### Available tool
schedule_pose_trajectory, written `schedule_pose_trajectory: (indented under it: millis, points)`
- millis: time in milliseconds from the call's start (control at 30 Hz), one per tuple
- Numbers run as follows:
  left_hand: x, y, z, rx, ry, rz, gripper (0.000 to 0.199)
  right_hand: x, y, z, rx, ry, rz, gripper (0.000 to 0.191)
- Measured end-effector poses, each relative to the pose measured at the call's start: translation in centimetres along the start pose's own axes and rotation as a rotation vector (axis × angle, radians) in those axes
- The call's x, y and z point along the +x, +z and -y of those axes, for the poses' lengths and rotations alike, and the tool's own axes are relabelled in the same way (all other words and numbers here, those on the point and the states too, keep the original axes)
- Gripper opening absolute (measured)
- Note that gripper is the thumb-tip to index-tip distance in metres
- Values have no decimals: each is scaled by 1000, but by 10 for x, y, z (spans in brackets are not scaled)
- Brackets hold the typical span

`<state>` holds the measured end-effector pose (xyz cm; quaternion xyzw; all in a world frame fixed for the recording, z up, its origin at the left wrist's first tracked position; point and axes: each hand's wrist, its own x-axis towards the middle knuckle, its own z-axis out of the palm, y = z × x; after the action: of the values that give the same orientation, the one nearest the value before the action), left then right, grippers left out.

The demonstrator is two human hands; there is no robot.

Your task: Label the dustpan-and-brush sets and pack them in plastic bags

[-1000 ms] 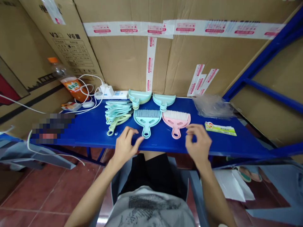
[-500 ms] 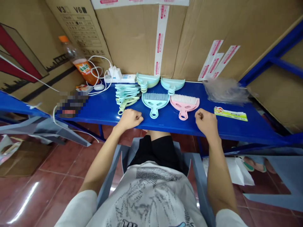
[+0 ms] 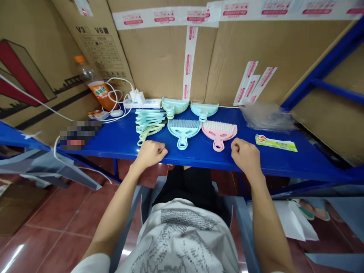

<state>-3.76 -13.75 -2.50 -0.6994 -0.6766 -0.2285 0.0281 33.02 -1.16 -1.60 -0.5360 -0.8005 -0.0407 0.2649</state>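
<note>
My left hand (image 3: 151,152) rests as a loose fist at the front edge of the blue table, with no object showing in it. Just beyond it lies a pile of light blue and green brushes (image 3: 149,122). My right hand (image 3: 245,152) is also curled into a fist, right of a pink brush and dustpan set (image 3: 218,136). Between the hands, beside the pink set, is a light blue brush and dustpan set (image 3: 183,132), bristles pointing away from me. Behind them sit two stacks of dustpans, a left stack (image 3: 175,105) and a right stack (image 3: 204,110).
Clear plastic bags (image 3: 267,116) and a green-and-white printed card strip (image 3: 275,143) lie on the right of the blue table (image 3: 199,160). An orange drink bottle (image 3: 101,93), a power strip (image 3: 152,103) and white cables are at the back left. Cardboard (image 3: 159,49) walls the back.
The camera view has tilted up slightly, so the table sits lower in the picture. Both fists stay near the table's front edge, and the brushes and dustpans have not moved.
</note>
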Motion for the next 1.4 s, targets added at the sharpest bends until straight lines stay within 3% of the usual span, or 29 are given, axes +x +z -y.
schedule_pose_trajectory:
  millis: [200, 1400]
  points:
    - [2, 3, -6, 50, -5, -12, 38, 1, -4, -3, -27, -17, 59, 19]
    - [3, 1, -12, 124, -70, -34, 36, 2, 0, -8, 97, -10, 31, 16]
